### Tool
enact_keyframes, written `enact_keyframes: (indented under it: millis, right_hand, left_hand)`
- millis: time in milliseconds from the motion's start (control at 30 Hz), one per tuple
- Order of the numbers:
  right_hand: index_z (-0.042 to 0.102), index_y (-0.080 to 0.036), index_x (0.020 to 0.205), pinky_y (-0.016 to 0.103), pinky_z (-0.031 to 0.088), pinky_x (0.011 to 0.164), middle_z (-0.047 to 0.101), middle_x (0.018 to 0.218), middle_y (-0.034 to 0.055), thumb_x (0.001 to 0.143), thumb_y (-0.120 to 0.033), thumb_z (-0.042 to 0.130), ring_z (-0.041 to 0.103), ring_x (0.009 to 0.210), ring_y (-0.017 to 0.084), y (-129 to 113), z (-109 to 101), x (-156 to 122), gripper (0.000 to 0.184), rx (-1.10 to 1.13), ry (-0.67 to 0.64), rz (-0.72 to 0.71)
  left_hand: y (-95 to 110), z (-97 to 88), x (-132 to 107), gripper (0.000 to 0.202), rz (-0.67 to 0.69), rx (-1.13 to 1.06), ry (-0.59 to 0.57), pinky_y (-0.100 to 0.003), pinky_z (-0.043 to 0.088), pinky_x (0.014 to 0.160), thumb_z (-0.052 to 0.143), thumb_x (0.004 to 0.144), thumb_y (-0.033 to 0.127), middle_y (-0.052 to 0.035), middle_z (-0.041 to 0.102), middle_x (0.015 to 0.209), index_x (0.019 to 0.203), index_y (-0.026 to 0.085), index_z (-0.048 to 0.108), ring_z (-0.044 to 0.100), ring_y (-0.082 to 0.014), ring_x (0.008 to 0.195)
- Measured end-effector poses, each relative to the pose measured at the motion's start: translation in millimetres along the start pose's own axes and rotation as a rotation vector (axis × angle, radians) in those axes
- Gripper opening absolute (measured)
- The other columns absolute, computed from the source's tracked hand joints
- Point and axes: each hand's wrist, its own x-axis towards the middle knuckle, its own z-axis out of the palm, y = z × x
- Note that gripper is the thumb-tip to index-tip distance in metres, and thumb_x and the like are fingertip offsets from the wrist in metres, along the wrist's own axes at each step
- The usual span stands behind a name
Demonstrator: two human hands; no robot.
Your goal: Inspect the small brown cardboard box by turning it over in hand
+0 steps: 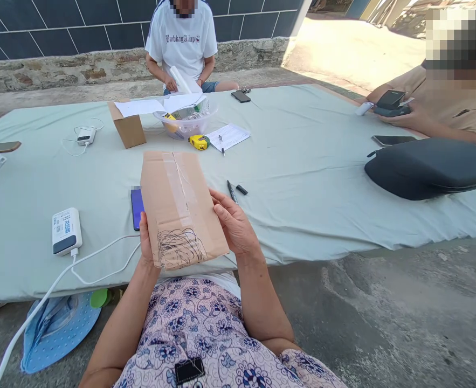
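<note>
I hold a flat brown cardboard box (179,207) upright over the near edge of a pale green mat (302,161). Clear tape runs down its face and black scribble marks its lower part. My left hand (145,242) grips its left edge from behind, with only the thumb and the hand's edge showing. My right hand (233,226) clasps the right edge, fingers wrapped behind it. A black marker (232,191) and its cap (241,189) lie on the mat just right of the box. A phone (136,207) with a purple screen lies partly hidden behind the box.
A white power bank (66,230) with a white cable lies at my left. Farther back are a small cardboard box (128,126), a clear bowl (187,121), a yellow tape measure (199,141) and papers (227,136). One person sits opposite, another at right by a dark case (427,167).
</note>
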Motion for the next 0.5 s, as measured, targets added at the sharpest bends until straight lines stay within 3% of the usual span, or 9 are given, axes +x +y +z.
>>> enact_keyframes:
  millis: [100, 233, 500]
  right_hand:
    - [0.072, -0.032, 0.127, 0.04, 0.058, 0.103, 0.069, 0.138, 0.0045, 0.078, -0.061, 0.079, 0.064, 0.128, 0.026, 0, 1, 0, 0.058, -0.002, 0.046, 0.014]
    - [0.073, -0.03, 0.124, 0.04, 0.057, 0.102, 0.071, 0.135, 0.0045, 0.078, -0.061, 0.079, 0.065, 0.125, 0.025, 2, -2, 1, 0.056, -0.007, 0.11, 0.019]
    - [0.078, -0.029, 0.111, 0.029, 0.056, 0.075, 0.077, 0.118, 0.0028, 0.074, -0.058, 0.083, 0.069, 0.098, 0.02, 8, -11, 6, 0.047, 0.059, 0.211, 0.044]
  left_hand:
    - [1, 4.5, 1, 0.067, -0.066, -0.206, 0.109, -0.05, 0.056, 0.109, 0.047, 0.094, 0.073, -0.0068, 0.066, 0.142, 0.134, 0.023, 0.065, 0.057, -0.0329, 0.139]
    - [1, 9.1, 1, 0.07, -0.051, -0.247, 0.165, -0.049, 0.054, 0.112, 0.055, 0.089, 0.075, -0.0065, 0.061, 0.149, 0.138, 0.025, 0.062, 0.052, -0.0321, 0.144]
    - [4, 17.2, 3, 0.074, 0.032, -0.278, 0.182, -0.046, 0.051, 0.117, 0.052, 0.091, 0.075, -0.0086, 0.061, 0.15, 0.141, 0.022, 0.061, 0.05, -0.0317, 0.146]
